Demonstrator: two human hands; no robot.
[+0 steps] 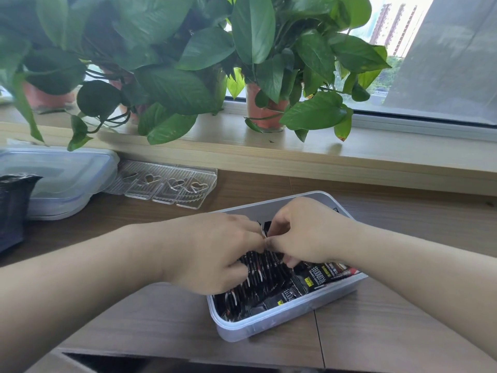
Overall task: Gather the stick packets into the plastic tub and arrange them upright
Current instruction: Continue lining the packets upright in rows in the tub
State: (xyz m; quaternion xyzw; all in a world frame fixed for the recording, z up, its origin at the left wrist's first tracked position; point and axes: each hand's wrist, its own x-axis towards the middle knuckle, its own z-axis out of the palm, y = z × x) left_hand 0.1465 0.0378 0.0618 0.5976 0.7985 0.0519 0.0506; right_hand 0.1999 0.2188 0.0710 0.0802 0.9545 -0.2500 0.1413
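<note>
A clear plastic tub [269, 323] sits on the wooden table just in front of me. Several black stick packets [271, 275] fill it: a row stands on edge in the left part, and a few lie flat at the right end [320, 278]. My left hand [212, 251] is inside the tub, fingers curled round the standing bundle. My right hand [304, 235] meets it from the right and pinches the tops of the same packets. The far part of the tub is hidden behind both hands.
A tub lid [59, 173] and a clear heart-patterned tray [166, 184] lie at the back left. A black bag [13, 208] stands at the left edge. Potted plants [266, 109] line the raised windowsill [295, 154] behind the table.
</note>
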